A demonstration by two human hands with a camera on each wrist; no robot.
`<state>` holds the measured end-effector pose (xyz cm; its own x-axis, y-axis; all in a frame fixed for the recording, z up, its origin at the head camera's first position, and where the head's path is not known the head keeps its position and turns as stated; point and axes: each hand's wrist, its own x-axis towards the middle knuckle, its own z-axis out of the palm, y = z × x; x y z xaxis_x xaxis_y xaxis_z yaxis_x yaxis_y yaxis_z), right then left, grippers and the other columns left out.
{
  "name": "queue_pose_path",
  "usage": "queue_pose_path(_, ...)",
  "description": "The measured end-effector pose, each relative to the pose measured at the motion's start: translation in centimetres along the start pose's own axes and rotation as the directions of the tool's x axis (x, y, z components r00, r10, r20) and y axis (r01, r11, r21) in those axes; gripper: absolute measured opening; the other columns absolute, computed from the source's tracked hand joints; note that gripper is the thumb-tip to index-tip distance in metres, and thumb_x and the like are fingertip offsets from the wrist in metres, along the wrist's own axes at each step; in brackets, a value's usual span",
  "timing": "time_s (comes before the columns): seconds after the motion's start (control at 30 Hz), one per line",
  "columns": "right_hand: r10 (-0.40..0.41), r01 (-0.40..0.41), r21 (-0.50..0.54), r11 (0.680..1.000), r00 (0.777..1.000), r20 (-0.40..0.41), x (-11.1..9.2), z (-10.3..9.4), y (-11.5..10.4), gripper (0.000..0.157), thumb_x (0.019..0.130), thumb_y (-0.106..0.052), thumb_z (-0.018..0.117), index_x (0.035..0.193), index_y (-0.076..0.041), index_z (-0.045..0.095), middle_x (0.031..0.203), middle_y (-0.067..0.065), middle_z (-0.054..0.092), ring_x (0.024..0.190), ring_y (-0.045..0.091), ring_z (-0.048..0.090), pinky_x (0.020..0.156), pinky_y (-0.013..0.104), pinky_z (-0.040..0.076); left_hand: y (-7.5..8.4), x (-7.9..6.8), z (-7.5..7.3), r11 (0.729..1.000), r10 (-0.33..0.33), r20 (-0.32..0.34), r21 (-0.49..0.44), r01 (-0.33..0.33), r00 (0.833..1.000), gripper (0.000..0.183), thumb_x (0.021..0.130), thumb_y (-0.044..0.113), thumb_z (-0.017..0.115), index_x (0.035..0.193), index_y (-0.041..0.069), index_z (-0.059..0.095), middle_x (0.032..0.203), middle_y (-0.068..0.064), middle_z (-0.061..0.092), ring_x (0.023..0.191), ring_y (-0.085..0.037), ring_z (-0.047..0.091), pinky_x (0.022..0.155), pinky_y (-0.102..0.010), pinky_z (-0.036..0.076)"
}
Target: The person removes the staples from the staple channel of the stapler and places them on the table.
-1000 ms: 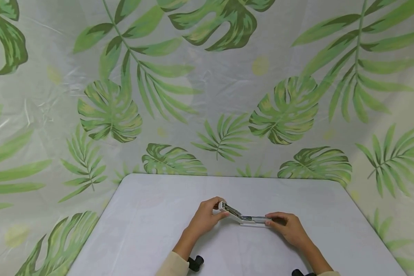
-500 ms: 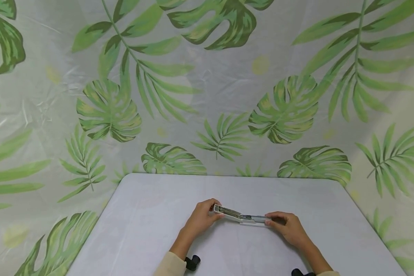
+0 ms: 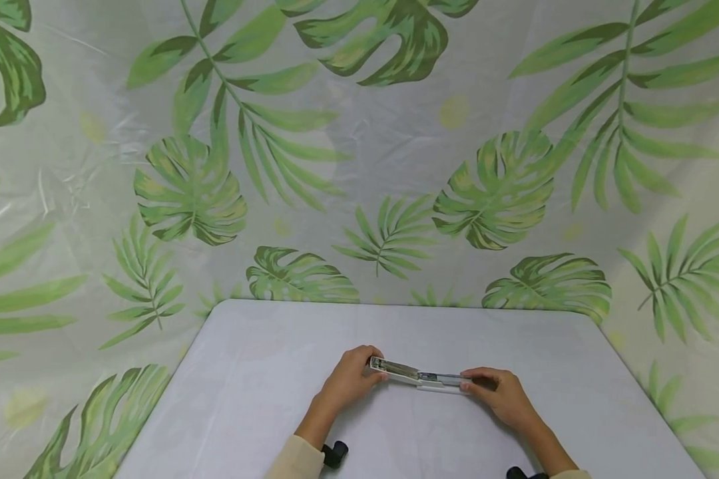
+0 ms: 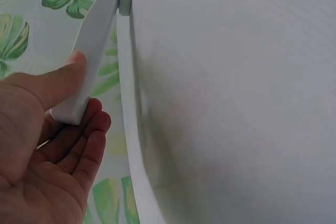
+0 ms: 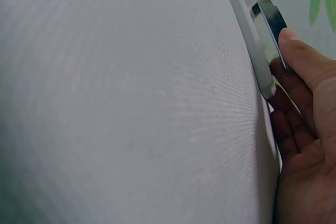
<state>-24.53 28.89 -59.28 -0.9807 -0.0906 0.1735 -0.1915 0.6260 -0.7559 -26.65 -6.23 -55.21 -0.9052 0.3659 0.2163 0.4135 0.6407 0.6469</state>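
Observation:
A white stapler lies folded wide open over the middle of the table, its inside facing up. My left hand holds the end of its white top cover, which is swung out to the left. In the left wrist view the thumb lies on the cover and the fingers curl under its end. At the other end, my right hand pinches the metal magazine between thumb and fingers. Below the magazine runs the white base, its tip right at the right fingers.
The white-covered table stands against a leaf-patterned curtain. Black camera mounts sit on both wrists, low over the table.
My left hand has moved slightly left and down, swinging the stapler's top cover further open until it lies flatter. The right hand has kept its place on the magazine.

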Motion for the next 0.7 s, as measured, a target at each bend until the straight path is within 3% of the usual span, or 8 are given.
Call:
queue_pose_path(0.17,-0.001,0.001,0.007,1.0,1.0,0.004,0.0,0.0,0.1,0.02,0.087,-0.039,0.083,0.104,-0.03,0.08,0.107,-0.005,0.078,0.098,0.0,0.066,0.086,0.024,0.054,0.6,0.0,-0.2,0.998,0.047,-0.012,0.05,-0.046,0.999,0.04,0.091,0.032,0.081,0.124,0.013,0.069,0.118,0.0,0.071,0.109,-0.016,0.065,0.096,-0.037,0.054)
queue_pose_path(0.3,0.009,-0.009,0.011,1.0,1.0,0.009,0.1,0.0,0.0,0.021,0.087,-0.039,0.083,0.105,-0.029,0.08,0.108,-0.005,0.078,0.098,0.0,0.066,0.087,0.024,0.054,1.3,0.3,0.0,0.993,0.095,-0.069,0.078,-0.09,0.993,0.042,0.092,0.037,0.08,0.126,0.015,0.07,0.122,0.002,0.07,0.113,-0.017,0.064,0.099,-0.037,0.053)
queue_pose_path(0.47,0.031,-0.032,0.014,0.999,0.999,0.014,0.1,-0.1,-0.5,0.024,0.086,-0.04,0.083,0.106,-0.026,0.081,0.11,-0.002,0.078,0.102,0.008,0.069,0.088,0.025,0.055,2.8,0.9,0.3,0.992,0.117,-0.135,0.058,-0.11,0.984,0.037,0.093,0.037,0.078,0.124,0.017,0.071,0.124,0.005,0.07,0.117,-0.016,0.063,0.1,-0.037,0.054)
queue_pose_path(0.7,0.044,-0.044,-0.005,0.999,0.999,0.009,0.0,-0.1,-0.9,0.024,0.087,-0.04,0.082,0.106,-0.026,0.081,0.111,-0.001,0.078,0.107,0.014,0.07,0.091,0.026,0.055,4.9,1.6,1.4,0.988,0.147,-0.134,0.072,-0.138,0.98,0.029,0.097,0.034,0.074,0.122,0.019,0.071,0.121,0.005,0.07,0.115,-0.015,0.065,0.096,-0.031,0.055)
